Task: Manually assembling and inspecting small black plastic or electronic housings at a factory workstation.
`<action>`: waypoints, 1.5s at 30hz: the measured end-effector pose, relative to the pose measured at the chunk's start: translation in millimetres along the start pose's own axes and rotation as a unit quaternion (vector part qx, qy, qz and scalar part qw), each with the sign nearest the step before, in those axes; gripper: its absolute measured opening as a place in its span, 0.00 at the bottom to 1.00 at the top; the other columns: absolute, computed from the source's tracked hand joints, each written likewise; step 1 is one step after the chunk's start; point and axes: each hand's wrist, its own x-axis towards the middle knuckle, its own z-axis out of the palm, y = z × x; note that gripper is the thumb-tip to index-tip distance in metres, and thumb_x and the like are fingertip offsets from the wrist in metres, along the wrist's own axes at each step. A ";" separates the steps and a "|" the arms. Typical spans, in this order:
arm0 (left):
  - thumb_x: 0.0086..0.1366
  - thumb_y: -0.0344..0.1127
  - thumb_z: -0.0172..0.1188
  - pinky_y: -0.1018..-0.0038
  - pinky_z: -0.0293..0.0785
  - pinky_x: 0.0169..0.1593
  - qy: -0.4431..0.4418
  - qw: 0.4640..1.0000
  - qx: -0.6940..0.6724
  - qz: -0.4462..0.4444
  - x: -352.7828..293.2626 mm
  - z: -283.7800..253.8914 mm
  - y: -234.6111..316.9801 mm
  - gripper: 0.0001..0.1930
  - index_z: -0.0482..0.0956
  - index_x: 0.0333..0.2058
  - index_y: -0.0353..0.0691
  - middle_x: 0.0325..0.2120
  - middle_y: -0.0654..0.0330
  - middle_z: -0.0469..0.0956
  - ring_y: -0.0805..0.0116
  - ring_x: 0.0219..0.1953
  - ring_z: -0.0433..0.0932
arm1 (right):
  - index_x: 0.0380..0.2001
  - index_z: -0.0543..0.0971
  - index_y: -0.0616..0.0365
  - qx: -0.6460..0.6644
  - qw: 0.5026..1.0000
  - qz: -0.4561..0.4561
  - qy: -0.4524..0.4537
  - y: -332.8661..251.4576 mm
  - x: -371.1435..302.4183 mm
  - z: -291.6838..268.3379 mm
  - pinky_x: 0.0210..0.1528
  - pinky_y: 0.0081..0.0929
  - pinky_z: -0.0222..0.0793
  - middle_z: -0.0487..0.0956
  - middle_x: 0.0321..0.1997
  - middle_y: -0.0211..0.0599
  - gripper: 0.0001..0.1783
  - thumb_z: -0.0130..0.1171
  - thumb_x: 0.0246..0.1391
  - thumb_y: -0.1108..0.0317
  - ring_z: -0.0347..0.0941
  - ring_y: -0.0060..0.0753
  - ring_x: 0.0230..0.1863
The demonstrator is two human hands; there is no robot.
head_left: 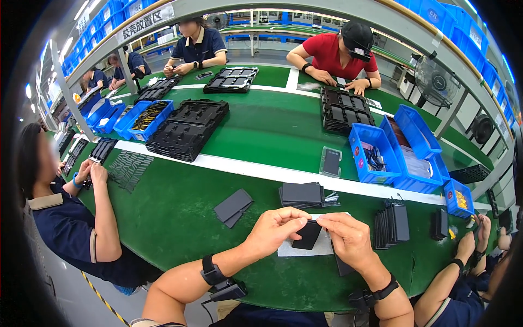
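Note:
My left hand [278,226] and my right hand [348,237] meet over the near edge of the green table [180,218]. Together they pinch a small flat black panel [308,235] by its top edge. The panel hangs above a white sheet [322,248] lying on the table. A second dark panel [343,268] lies partly under my right wrist. Just beyond my hands sits a stack of dark grey panels [301,194]. Two loose grey panels [233,207] lie to the left.
Upright black panels [392,224] stand in a row to the right. Blue bins [376,155] and stacked black moulded trays [185,131] sit further back. Co-workers sit at my left [65,218], at my right [468,267] and across the table.

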 end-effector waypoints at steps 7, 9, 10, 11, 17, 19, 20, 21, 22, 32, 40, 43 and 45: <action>0.62 0.35 0.58 0.79 0.76 0.37 0.010 1.000 0.026 -0.006 -4.8 3.0 1.2 0.13 0.77 0.43 0.35 0.35 0.63 0.78 0.79 0.35 0.76 | 0.35 0.80 0.63 0.154 0.963 0.214 -0.059 -6.6 -0.3 -8.2 0.32 0.20 0.73 0.80 0.31 0.40 0.09 0.56 0.50 0.78 0.77 0.26 0.30; 0.63 0.32 0.56 0.80 0.76 0.39 0.000 0.999 0.051 -0.012 -6.3 4.9 4.0 0.11 0.77 0.42 0.33 0.36 0.62 0.78 0.80 0.36 0.75 | 0.35 0.80 0.64 0.166 0.952 0.249 -0.063 -6.6 -3.1 -8.1 0.31 0.18 0.72 0.81 0.30 0.39 0.07 0.57 0.51 0.76 0.77 0.23 0.28; 0.63 0.32 0.56 0.80 0.76 0.39 0.001 0.999 0.051 -0.012 -6.7 4.6 2.4 0.11 0.77 0.42 0.33 0.36 0.62 0.78 0.80 0.36 0.75 | 0.34 0.80 0.65 0.190 0.943 0.268 -0.058 -7.2 -3.8 -7.8 0.31 0.18 0.72 0.81 0.30 0.39 0.07 0.59 0.50 0.75 0.76 0.22 0.27; 0.62 0.31 0.57 0.79 0.76 0.39 -0.006 0.999 0.050 -0.003 -7.3 4.2 -0.4 0.11 0.77 0.42 0.33 0.36 0.62 0.78 0.80 0.36 0.75 | 0.33 0.80 0.66 0.213 0.932 0.288 -0.051 -7.9 -4.2 -7.7 0.30 0.17 0.72 0.81 0.29 0.38 0.07 0.60 0.50 0.74 0.76 0.21 0.26; 0.61 0.30 0.56 0.79 0.75 0.40 -0.022 0.998 0.051 0.019 -8.6 5.4 -0.7 0.11 0.77 0.42 0.32 0.35 0.61 0.78 0.80 0.36 0.75 | 0.29 0.80 0.65 0.111 0.970 0.212 -0.050 -16.1 -0.8 -9.6 0.25 0.18 0.70 0.80 0.27 0.38 0.05 0.61 0.48 0.74 0.75 0.22 0.23; 0.61 0.30 0.56 0.80 0.74 0.40 -0.022 0.998 0.051 0.031 -10.3 8.4 2.4 0.11 0.77 0.41 0.31 0.32 0.61 0.79 0.80 0.35 0.75 | 0.28 0.80 0.65 0.088 0.977 0.188 -0.047 -18.0 0.0 -9.6 0.25 0.20 0.70 0.80 0.26 0.38 0.04 0.61 0.47 0.75 0.75 0.24 0.22; 0.61 0.30 0.56 0.80 0.74 0.41 -0.007 0.998 0.034 0.047 -12.3 11.2 5.2 0.11 0.77 0.41 0.31 0.32 0.60 0.79 0.80 0.35 0.76 | 0.27 0.80 0.64 0.065 0.983 0.164 -0.044 -19.0 0.3 -9.7 0.24 0.21 0.69 0.79 0.25 0.39 0.03 0.61 0.46 0.75 0.75 0.27 0.22; 0.61 0.29 0.56 0.80 0.74 0.41 0.007 0.998 0.017 0.063 -13.5 12.8 6.9 0.11 0.77 0.42 0.31 0.32 0.60 0.79 0.79 0.35 0.76 | 0.27 0.80 0.64 0.066 0.983 0.163 -0.044 -20.0 1.0 -10.1 0.24 0.21 0.69 0.79 0.25 0.39 0.03 0.61 0.46 0.75 0.75 0.27 0.22; 0.61 0.29 0.56 0.80 0.74 0.41 0.006 0.998 0.017 0.063 -13.0 11.8 6.5 0.11 0.77 0.42 0.31 0.32 0.60 0.79 0.79 0.35 0.76 | 0.26 0.79 0.64 0.046 0.988 0.138 -0.046 -20.7 1.9 -10.6 0.24 0.23 0.69 0.79 0.25 0.40 0.03 0.61 0.46 0.76 0.75 0.30 0.22; 0.62 0.34 0.59 0.79 0.77 0.38 -0.039 0.991 0.127 0.008 -9.7 5.8 2.7 0.13 0.78 0.42 0.32 0.32 0.59 0.79 0.77 0.34 0.77 | 0.25 0.77 0.61 -0.043 0.998 0.033 -0.036 -19.9 1.0 -9.4 0.26 0.30 0.71 0.76 0.24 0.40 0.04 0.61 0.42 0.78 0.74 0.41 0.25; 0.62 0.37 0.59 0.82 0.73 0.33 -0.034 0.993 0.109 0.036 -10.3 10.8 -1.0 0.12 0.79 0.38 0.34 0.29 0.63 0.79 0.82 0.29 0.73 | 0.26 0.78 0.63 -0.033 0.999 0.032 -0.019 -22.1 -0.1 -2.1 0.27 0.27 0.72 0.77 0.24 0.40 0.04 0.62 0.43 0.77 0.75 0.38 0.25; 0.62 0.37 0.59 0.81 0.74 0.33 -0.033 0.995 0.092 0.000 -9.1 8.0 1.3 0.11 0.79 0.38 0.35 0.30 0.64 0.79 0.82 0.30 0.74 | 0.29 0.79 0.65 0.088 0.981 0.168 -0.037 -19.1 -2.2 -2.9 0.30 0.23 0.73 0.79 0.27 0.38 0.06 0.63 0.45 0.76 0.76 0.29 0.27; 0.62 0.37 0.59 0.80 0.75 0.34 -0.021 0.999 0.049 -0.006 -7.1 4.1 -0.9 0.10 0.79 0.38 0.36 0.31 0.64 0.79 0.81 0.31 0.74 | 0.31 0.79 0.66 0.159 0.951 0.259 -0.050 -13.7 -6.6 -2.0 0.31 0.20 0.73 0.80 0.28 0.37 0.07 0.63 0.46 0.75 0.77 0.23 0.29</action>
